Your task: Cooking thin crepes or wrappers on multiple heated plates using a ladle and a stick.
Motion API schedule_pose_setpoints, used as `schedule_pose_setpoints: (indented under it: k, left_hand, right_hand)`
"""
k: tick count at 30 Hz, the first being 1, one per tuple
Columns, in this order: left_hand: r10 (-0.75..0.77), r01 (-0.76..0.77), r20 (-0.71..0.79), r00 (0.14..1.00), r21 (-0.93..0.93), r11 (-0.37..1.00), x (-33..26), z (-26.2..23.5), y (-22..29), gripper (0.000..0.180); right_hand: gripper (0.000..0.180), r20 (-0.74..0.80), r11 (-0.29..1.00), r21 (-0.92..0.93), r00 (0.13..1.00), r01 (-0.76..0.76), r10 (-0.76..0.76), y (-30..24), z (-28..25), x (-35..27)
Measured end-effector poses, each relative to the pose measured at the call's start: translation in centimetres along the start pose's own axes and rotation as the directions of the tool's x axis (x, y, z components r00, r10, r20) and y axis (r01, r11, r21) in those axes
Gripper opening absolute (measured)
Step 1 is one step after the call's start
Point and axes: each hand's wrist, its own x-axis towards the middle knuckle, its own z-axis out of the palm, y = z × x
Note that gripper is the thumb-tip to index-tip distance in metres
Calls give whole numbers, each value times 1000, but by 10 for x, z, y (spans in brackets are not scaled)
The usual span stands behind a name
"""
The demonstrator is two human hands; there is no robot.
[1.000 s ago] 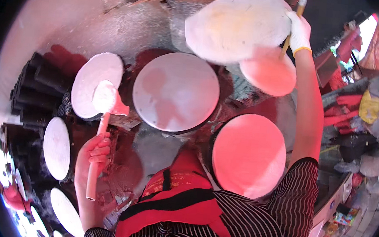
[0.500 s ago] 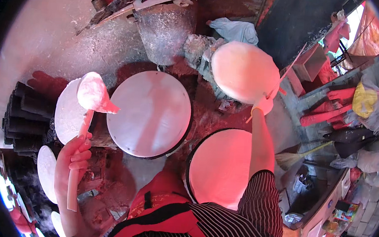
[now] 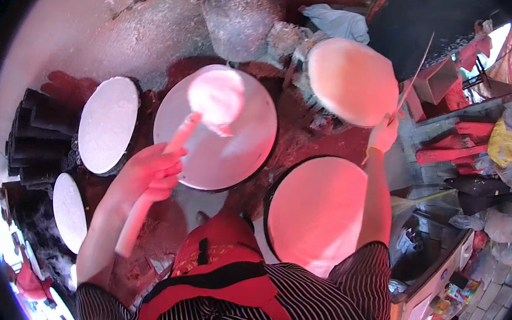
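My left hand (image 3: 153,173) is closed around a wooden handle (image 3: 181,135). A soft white dough-like lump (image 3: 216,95) covers the handle's far end, hiding whatever is under it. The lump hangs above a round grey griddle (image 3: 245,150) at the back middle, its lower edge drooping. At the back right, my right hand (image 3: 383,134) is closed on a long thin stick (image 3: 419,67) that points up and away. This hand is beside the edge of another round griddle, which bears a pale tan sheet (image 3: 352,80).
A reddish-lit round griddle (image 3: 315,213) stands near right. White-topped discs (image 3: 108,125) line the left, with dark stacked cylinders (image 3: 44,137) beyond them and steam below. A large whitish bucket (image 3: 236,23) stands at the back. A broom (image 3: 418,200) and plastic bags (image 3: 506,228) lie right.
My left hand has swung right and forward, carrying the white lump from above the left disc to above the middle griddle. My right hand's stick now points more upright.
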Motion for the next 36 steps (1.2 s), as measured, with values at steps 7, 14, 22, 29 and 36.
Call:
schedule_pose_setpoints:
  k: [7,14,22,29,36]
  left_hand:
    - [91,-96,38,995,583,807,147,-47,-42,20]
    - [686,-344,108,720,913,218,203,-93,-73,13]
    - [877,-487,214,431,873,27,163,-135,-17,17]
    - [569,-549,43,821,329,768,89,-212,-35,12]
    - [54,-67,-69,996,-208,976,22,-291,-119,24]
  right_hand:
    - [43,807,717,176,516,-675,288,-100,-67,-173]
    - [57,464,997,-50,885,56,-27,-135,-50,-423]
    - [55,319,930,-367,935,-30,156,-153,1,-502]
    - [45,767,302,484,565,-821,304,-190,16,-478]
    - [47,664,348,456,573,-819,480,-215,23,-517]
